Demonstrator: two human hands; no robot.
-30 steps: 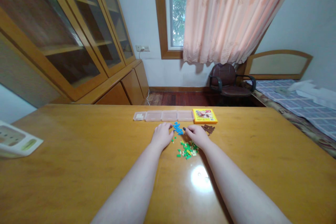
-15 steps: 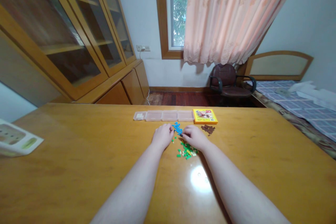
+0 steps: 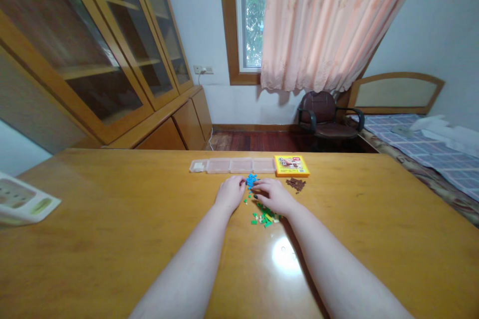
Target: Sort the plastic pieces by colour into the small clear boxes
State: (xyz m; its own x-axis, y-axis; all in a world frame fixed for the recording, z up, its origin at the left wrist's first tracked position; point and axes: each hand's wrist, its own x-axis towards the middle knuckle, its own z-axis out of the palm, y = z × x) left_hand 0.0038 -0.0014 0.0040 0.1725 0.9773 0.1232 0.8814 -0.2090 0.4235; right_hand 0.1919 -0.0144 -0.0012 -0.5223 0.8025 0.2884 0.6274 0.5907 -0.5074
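My left hand (image 3: pixel 230 193) rests on the wooden table (image 3: pixel 112 219) with its fingers curled, its tips beside a small heap of blue bricks (image 3: pixel 250 179). My right hand (image 3: pixel 272 194) lies just right of that heap, fingers bent and touching the blue pieces. I cannot make out whether either hand pinches a brick. A scatter of green and pale yellow bricks (image 3: pixel 264 217) lies under and in front of my right hand. A small pile of brown bricks (image 3: pixel 296 184) sits to the right.
A clear compartment tray (image 3: pixel 232 165) and a yellow box (image 3: pixel 291 165) stand behind the bricks. A white object (image 3: pixel 22 203) lies at the table's left edge. Beyond the table are glass-door cabinets, a dark chair (image 3: pixel 329 115), a bed and a curtained window.
My right hand has slid left, from beside the brown pile up against the blue heap. My left hand has barely moved.
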